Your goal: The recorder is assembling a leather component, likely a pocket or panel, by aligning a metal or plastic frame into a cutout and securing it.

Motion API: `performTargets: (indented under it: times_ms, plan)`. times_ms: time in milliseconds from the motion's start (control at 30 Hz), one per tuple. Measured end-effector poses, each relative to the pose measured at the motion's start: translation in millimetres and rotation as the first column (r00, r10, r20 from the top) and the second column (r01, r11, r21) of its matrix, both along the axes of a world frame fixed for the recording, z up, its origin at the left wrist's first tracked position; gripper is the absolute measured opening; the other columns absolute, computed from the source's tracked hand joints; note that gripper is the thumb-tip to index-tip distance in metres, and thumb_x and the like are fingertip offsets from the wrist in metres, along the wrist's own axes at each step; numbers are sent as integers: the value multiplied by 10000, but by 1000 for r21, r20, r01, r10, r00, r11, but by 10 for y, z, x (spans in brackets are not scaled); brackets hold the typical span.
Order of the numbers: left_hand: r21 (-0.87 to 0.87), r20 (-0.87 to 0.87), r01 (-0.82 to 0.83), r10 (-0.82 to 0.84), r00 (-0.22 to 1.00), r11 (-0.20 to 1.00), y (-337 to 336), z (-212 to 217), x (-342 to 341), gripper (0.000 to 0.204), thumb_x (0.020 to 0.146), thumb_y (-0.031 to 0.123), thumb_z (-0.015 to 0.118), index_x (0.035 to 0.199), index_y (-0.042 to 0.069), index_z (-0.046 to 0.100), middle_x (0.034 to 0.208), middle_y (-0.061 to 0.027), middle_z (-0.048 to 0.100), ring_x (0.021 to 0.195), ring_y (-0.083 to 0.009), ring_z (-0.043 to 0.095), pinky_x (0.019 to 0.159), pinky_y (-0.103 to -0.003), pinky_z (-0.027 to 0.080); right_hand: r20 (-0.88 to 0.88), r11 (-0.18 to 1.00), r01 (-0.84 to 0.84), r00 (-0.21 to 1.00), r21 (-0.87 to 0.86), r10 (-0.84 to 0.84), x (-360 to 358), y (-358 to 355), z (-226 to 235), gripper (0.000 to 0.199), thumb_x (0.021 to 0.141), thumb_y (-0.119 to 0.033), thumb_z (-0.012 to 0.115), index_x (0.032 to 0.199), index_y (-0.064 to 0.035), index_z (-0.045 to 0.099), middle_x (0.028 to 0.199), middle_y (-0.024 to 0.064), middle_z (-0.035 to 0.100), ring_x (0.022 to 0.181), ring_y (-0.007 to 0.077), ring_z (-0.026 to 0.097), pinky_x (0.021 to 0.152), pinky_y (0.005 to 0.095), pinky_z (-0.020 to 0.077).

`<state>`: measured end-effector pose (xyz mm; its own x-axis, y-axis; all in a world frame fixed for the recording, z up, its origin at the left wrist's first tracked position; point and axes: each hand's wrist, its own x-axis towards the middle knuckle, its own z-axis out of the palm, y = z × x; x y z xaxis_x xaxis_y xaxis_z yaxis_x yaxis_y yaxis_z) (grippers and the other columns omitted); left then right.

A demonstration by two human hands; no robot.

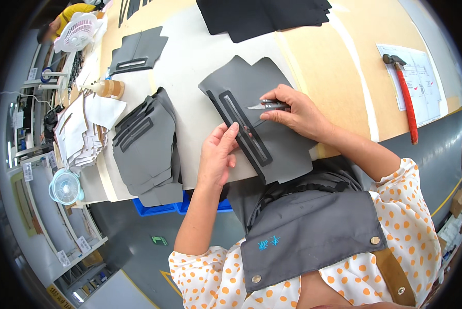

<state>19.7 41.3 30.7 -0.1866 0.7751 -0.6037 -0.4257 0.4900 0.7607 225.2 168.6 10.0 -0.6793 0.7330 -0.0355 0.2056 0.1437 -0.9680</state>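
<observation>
Grey fabric piece (pixel 272 118) is lying on the table (pixel 344 67); left hand (pixel 218 154) is pressing its dark slotted strip (pixel 244 131) flat, right hand (pixel 295 110) is gripping a small blade (pixel 262 105) (slot seemingly unfinished), a grey stack (pixel 148 149) is waiting beside

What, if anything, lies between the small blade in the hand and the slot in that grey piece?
Nothing visible does. The right hand holds the small silver blade with its tip right at the long dark-framed slot in the grey fabric piece. The left hand presses beside the slot, not across it.
</observation>
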Motion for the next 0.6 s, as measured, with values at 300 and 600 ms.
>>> performTargets:
  times_ms: [300,600]
  plan:
    - [-25,-114,-68,65,991,997,361,-141,-331,213,990,195,727,1129,58,641,1018,-55,736,863,-114,718,486,-184,495,46,991,-61,997,119,56,15,-56,-22,260,902,-141,793,1127,-41,710,993,65,635,907,205,601,776,315,469]
    - [67,152,-185,174,973,980,42,-1,-91,166,1021,160,670,1112,28,624,987,-81,709,915,-160,731,735,-269,661,-35,989,-103,994,-103,99,20,323,-59,321,889,-299,838,987,-16,722,846,28,679,800,106,592,727,293,477]
